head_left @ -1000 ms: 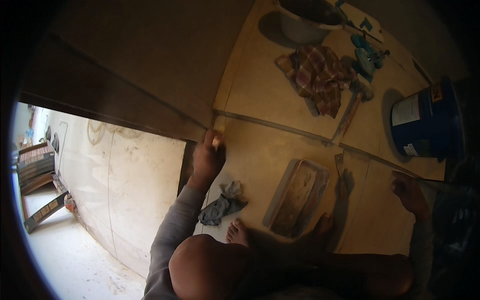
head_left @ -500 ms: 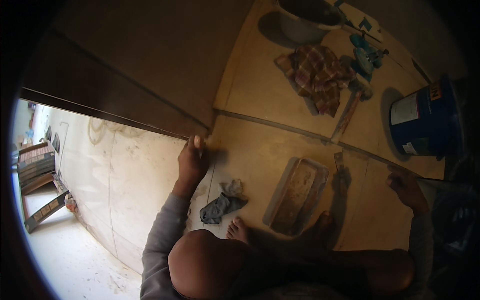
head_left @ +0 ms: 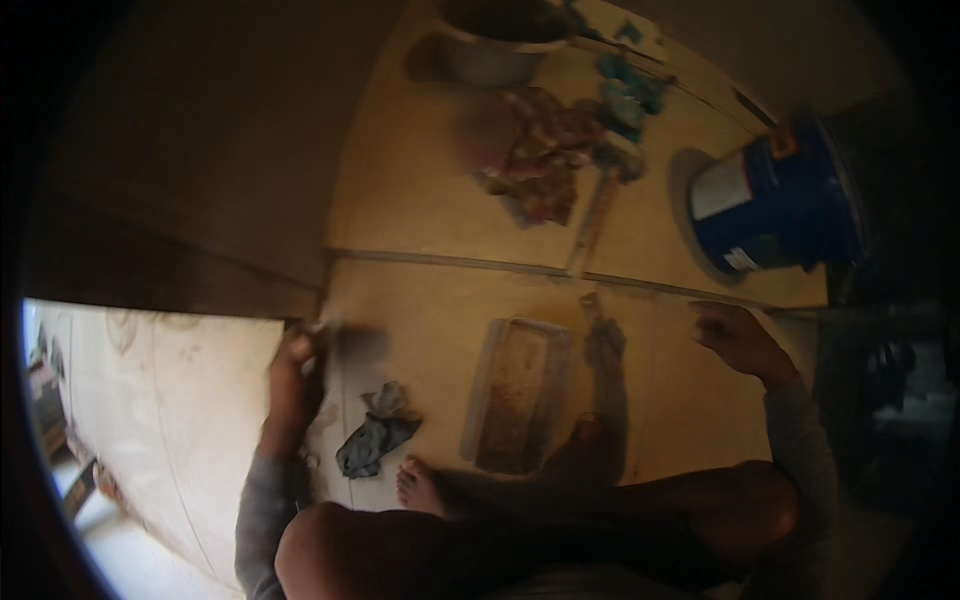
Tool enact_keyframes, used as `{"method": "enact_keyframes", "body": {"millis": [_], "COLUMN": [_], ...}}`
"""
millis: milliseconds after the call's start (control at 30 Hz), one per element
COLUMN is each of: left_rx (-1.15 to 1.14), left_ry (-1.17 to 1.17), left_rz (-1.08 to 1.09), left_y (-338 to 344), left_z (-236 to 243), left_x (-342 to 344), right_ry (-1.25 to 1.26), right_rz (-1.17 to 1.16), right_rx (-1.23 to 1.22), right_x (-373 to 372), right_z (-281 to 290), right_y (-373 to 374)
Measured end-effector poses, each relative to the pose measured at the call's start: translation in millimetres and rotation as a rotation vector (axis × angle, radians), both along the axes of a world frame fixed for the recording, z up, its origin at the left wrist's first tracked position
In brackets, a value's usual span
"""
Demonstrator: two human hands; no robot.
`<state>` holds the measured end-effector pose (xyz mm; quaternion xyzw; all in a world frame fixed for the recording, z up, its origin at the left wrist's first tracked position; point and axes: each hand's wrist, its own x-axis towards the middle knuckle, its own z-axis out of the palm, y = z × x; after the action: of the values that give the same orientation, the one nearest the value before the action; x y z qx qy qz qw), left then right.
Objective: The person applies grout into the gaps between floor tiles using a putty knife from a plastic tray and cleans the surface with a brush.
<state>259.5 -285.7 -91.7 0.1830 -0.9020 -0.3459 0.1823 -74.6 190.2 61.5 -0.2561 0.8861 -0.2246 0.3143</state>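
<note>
My left hand (head_left: 296,378) is closed at the lower corner of a dark upright panel (head_left: 180,270); whatever its fingers hold there is blurred and hidden. My right hand (head_left: 742,342) hovers over the tiled floor (head_left: 680,410), fingers stretched out and nothing in them. Between the hands sits a shallow rectangular trough (head_left: 518,400), its inside dirty. Right of it lies a flat-bladed scraper (head_left: 604,335), partly in shadow. A crumpled dark grey rag (head_left: 378,438) is on the floor below my left hand, near my foot.
A blue bucket (head_left: 775,205) stands at the right, beyond my right hand. Farther off are a checked cloth (head_left: 540,150), a hammer-like tool (head_left: 600,205), a teal tool (head_left: 630,95) and a grey tub (head_left: 495,62). Pale bright floor (head_left: 150,390) stretches away at the left.
The view has swung right, so the floor things sit farther left in it. My right hand has risen toward the floor joint and its fingers have straightened. My left hand stays at the panel's corner.
</note>
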Motion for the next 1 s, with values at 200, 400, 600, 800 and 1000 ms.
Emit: {"method": "enact_keyframes", "body": {"millis": [200,400,600,800,1000], "left_rx": [0.565,0.987,0.924,0.881,0.67], "left_ry": [0.203,0.426,0.043,-0.36,-0.482], "left_rz": [0.584,1.024,1.329,0.489,0.037], "left_y": [-49,-110,-70,10,14], "left_z": [14,-53,-9,106,161], "left_x": [124,252,209,94,-37], "right_ry": [-0.083,-0.064,-0.062,-0.023,-0.017], "right_rz": [-0.01,0.02,0.096,0.198,0.306], "right_rx": [0.179,0.192,0.206,0.063,-0.007], "right_x": [-5,-5,-14,-36,-43], "right_z": [6,-12,-23,-41,-37], "right_y": [-3,-3,-2,-63,-103]}}
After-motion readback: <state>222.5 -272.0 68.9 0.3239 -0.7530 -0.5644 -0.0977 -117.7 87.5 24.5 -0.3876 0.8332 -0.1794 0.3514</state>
